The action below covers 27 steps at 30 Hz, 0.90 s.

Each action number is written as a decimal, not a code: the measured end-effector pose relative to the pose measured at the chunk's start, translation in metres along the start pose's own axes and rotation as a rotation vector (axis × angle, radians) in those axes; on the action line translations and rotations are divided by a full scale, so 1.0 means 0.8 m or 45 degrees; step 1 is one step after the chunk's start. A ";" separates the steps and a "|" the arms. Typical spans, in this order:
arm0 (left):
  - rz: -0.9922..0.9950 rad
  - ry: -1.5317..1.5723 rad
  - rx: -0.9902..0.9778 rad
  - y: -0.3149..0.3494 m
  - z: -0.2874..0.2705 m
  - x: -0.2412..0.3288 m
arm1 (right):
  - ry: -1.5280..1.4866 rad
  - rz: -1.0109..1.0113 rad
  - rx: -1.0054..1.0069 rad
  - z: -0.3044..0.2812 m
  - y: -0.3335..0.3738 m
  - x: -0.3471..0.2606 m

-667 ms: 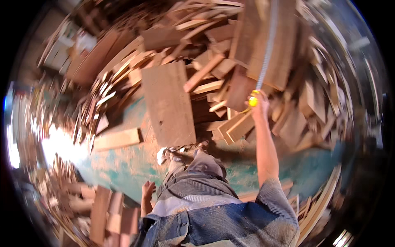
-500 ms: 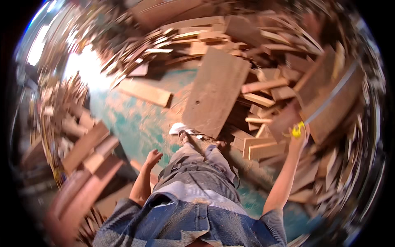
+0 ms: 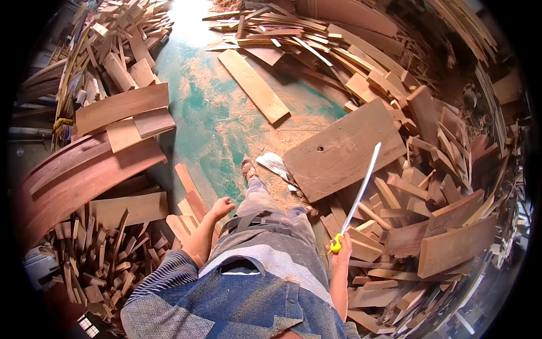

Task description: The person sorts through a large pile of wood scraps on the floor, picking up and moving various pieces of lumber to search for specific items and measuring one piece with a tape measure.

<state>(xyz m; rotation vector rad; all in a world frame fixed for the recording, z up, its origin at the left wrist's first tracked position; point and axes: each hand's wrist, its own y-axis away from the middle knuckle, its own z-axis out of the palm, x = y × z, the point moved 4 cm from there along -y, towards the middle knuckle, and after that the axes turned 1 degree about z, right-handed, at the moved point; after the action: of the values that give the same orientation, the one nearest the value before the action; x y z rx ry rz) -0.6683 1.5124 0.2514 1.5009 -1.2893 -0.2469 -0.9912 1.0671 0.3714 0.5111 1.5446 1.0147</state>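
The green, sawdust-strewn floor (image 3: 195, 121) runs between the stocks of wood. The heap of offcuts (image 3: 403, 195) on your right lies at all angles, its jutting ends crowding your right side. To your left, the long reddish boards (image 3: 107, 181) lie lengthwise across other timber, probably because that keeps them flat and together, and they hem you in there. Ahead, the wide brown board (image 3: 339, 155) slopes up to your right, seemingly propped on the heap, its broad face turned up to you; its lower edge sits just beside your right foot (image 3: 311, 211), so it blocks a step that way. Beyond your left foot (image 3: 248, 169), the pale plank (image 3: 254, 86) lies flat on the floor, a tripping edge. The tape's blade (image 3: 361, 195) extends over the board; I cannot tell whether its tip touches. A white cloth-like piece (image 3: 275, 165) lies near the board's left corner. Of your hands, the left hand (image 3: 222, 208) hangs half curled, apparently empty; the right hand (image 3: 342, 250) grips the yellow tape measure (image 3: 336, 243) by its case, likely leaving the blade unobstructed.
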 end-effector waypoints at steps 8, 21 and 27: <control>-0.003 -0.152 0.326 -0.102 -0.183 -0.084 | 0.517 0.039 -0.166 0.116 -0.004 0.043; -0.006 0.350 0.392 -0.154 -0.212 -0.009 | 1.507 -0.334 -0.800 0.438 0.027 -0.112; -0.176 0.410 0.451 -0.147 -0.208 -0.070 | 1.419 -0.067 -1.109 0.553 -0.068 -0.150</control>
<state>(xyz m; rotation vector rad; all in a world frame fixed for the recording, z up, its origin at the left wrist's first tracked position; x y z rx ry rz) -0.5026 1.6314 0.1968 1.8460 -1.0054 0.1402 -0.5318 1.0861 0.4104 -0.8446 1.7564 1.9340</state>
